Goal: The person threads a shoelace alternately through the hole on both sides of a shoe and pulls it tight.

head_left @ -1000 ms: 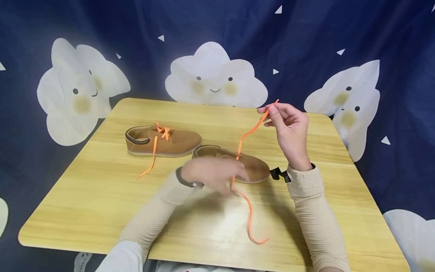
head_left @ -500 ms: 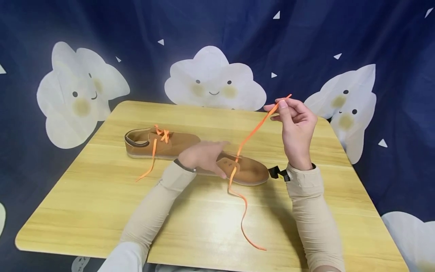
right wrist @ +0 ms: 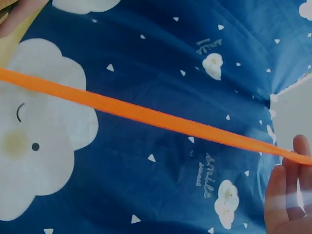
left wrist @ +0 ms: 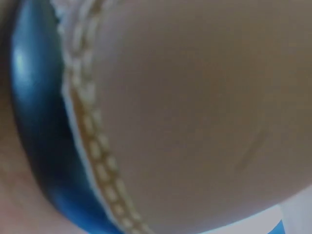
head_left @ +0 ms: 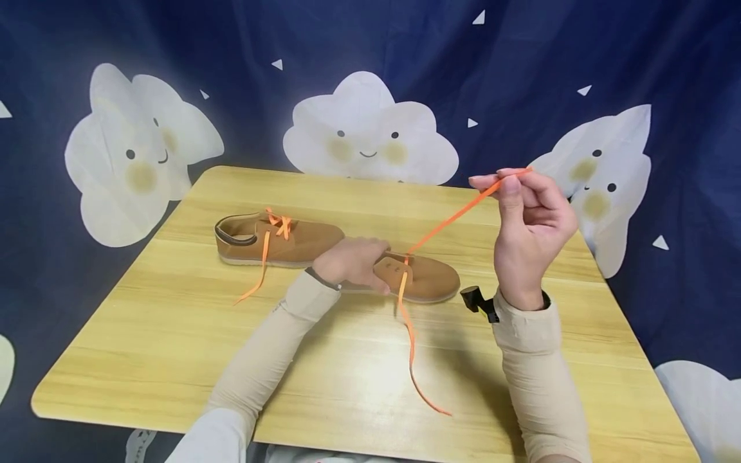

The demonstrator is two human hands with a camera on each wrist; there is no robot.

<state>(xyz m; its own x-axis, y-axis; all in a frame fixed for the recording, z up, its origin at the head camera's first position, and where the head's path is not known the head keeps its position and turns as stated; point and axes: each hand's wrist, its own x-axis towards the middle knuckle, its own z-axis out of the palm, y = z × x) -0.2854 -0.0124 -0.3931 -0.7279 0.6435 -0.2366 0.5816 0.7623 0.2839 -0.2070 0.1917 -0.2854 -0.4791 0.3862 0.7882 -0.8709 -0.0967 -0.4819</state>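
Observation:
Near the table's middle sits a brown shoe [head_left: 433, 278], toe to the right, an orange shoelace [head_left: 457, 218] through one pair of its eyelets. My left hand [head_left: 353, 262] grips its rear part, thumb on the near side, covering the heel. Up at the right, my right hand [head_left: 535, 222] pinches one lace end between thumb and fingers. The lace runs taut from shoe to hand, and crosses the right wrist view as an orange band [right wrist: 161, 119]. Its other half [head_left: 411, 347] trails over the tabletop. The left wrist view holds only a blurred tan close-up with stitching.
A second brown shoe [head_left: 309, 243] with a crossed orange lace [head_left: 282, 225] stands behind and left, one lace end hanging to the table [head_left: 145, 347]. A dark blue curtain [head_left: 249, 38] with white clouds hangs behind. A black camera mount [head_left: 476, 299] juts from my right wrist.
My left hand has come back from the lace area onto the shoe's rear. My right hand has moved right with the lace end, drawing the lace tight.

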